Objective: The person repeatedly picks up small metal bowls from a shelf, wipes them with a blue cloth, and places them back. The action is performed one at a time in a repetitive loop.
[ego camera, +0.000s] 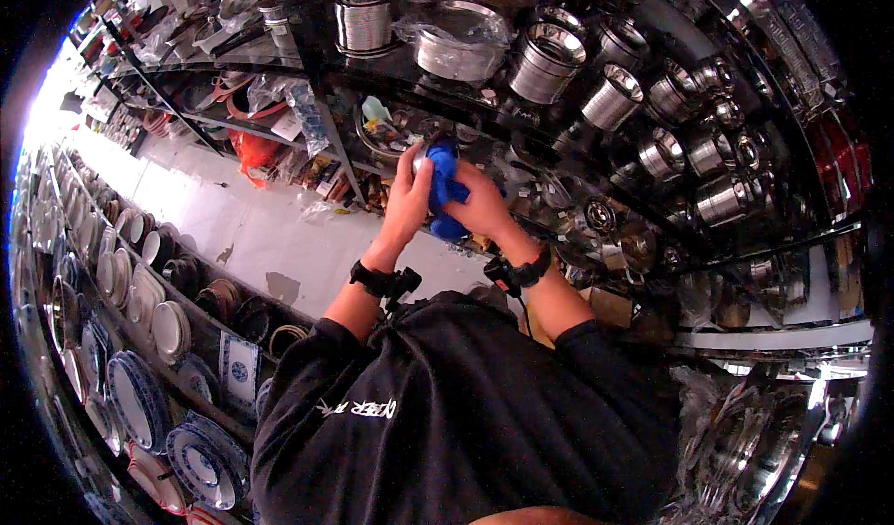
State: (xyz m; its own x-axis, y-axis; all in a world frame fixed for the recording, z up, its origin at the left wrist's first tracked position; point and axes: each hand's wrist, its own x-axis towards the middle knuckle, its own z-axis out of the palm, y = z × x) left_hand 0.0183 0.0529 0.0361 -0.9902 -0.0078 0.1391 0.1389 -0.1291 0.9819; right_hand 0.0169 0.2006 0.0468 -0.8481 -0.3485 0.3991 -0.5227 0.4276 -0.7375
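Both hands meet in front of me, before a shelf of metal ware. My left hand (408, 193) grips a small shiny metal item (420, 158), mostly hidden by the fingers and cloth, so its kind cannot be told. A blue cloth (447, 189) is bunched against that item, and my right hand (482, 200) is closed on it. Just behind the hands, a round metal tray (363, 137) on the shelf holds small items, among them a pale green one.
Stacked steel containers (548, 60) and a plastic-wrapped stack of metal dishes (461, 43) fill the upper shelf. Racks of plates (206, 458) line the left side, beyond a pale floor (237, 224). An orange-red plastic bag (253, 153) hangs low. Plastic-wrapped ware (740, 434) lies at lower right.
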